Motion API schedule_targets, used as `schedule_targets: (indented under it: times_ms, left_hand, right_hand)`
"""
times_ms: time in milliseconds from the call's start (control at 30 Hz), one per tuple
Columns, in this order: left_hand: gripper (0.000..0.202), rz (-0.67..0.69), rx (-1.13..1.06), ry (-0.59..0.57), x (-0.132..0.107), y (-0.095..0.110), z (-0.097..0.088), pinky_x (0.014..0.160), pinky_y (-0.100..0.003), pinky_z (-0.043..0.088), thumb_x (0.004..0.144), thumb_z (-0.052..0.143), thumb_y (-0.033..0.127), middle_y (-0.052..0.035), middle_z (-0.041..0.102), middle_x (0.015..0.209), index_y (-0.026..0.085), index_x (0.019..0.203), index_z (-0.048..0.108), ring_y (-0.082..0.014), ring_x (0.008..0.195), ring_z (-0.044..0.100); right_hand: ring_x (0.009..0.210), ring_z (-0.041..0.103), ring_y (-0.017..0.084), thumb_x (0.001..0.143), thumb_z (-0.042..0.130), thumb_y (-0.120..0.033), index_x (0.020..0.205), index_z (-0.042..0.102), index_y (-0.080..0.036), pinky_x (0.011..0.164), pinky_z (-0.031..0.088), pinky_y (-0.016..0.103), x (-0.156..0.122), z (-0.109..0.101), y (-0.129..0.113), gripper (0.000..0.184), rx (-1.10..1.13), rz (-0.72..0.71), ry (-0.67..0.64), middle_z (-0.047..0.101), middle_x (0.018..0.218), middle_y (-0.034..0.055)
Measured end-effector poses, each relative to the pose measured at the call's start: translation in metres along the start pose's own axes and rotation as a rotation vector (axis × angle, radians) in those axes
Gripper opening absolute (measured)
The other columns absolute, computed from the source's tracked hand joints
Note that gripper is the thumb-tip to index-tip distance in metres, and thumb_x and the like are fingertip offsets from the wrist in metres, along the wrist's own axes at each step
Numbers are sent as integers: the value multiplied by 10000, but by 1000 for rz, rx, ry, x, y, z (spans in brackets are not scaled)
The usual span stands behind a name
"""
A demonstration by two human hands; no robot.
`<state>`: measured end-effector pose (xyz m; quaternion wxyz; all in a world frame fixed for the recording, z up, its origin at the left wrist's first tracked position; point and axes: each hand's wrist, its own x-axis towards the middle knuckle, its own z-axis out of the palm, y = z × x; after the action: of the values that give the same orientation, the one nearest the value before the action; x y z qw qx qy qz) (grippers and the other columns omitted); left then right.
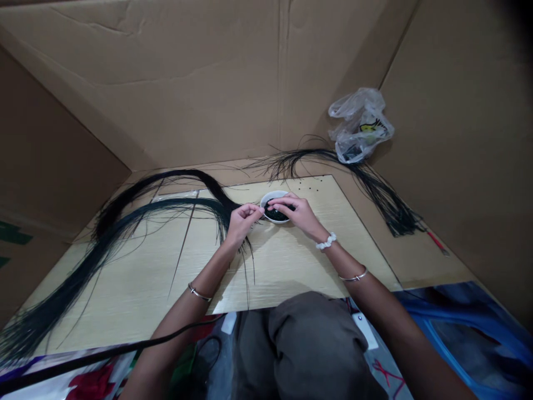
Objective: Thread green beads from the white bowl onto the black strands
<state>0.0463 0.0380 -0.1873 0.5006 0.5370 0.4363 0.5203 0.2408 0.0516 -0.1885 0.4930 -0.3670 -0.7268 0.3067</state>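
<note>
Across the bench (137, 294), left to right, we count one dark green bundle (79, 272) and one black bundle (183, 173), both arching lengthwise toward the left hand (242, 222); its grip is pinched together — on what, we cannot tell; just beyond its fingertips, to the right, sits one white bowl (270, 195) of dark pieces (273, 214) too many to count; the right hand (303, 214) is nearer, fingers dipped inside, whether grasping anything we cannot tell; farther right lie one plastic bag (362, 130), one third bundle (395, 214) and one red-handled tool (437, 241).
</note>
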Motion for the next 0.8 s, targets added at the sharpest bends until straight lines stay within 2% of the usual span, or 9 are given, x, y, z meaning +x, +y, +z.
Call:
schedule_targets:
  times_ms: [333,567,800]
  left_hand:
    - [427,13,14,8,0,0,-1,461,-206,220,659,839,528,58,422,513,136,707,677,-47,470,288]
    - [416,7,37,6,0,0,-1,468,-219,186,650,833,519,59,412,508,138,697,669,-53,470,275]
    - [402,24,51,-6,1,-4,-2,497,-214,197,657,826,505,56,410,505,138,695,666,-59,484,290]
  right_hand:
    - [955,621,188,915,667,-289,1016,791,-243,923,492,353,-1,-1,1,166,-73,-45,12,719,972,53]
    - [928,595,202,921,668,-298,1011,791,-259,914,457,373,0,-3,1,157,-223,-77,-9,711,941,51]
    - [906,588,201,893,704,-250,1001,798,-252,918,436,377,0,-2,3,143,-261,-124,-16,713,921,49]
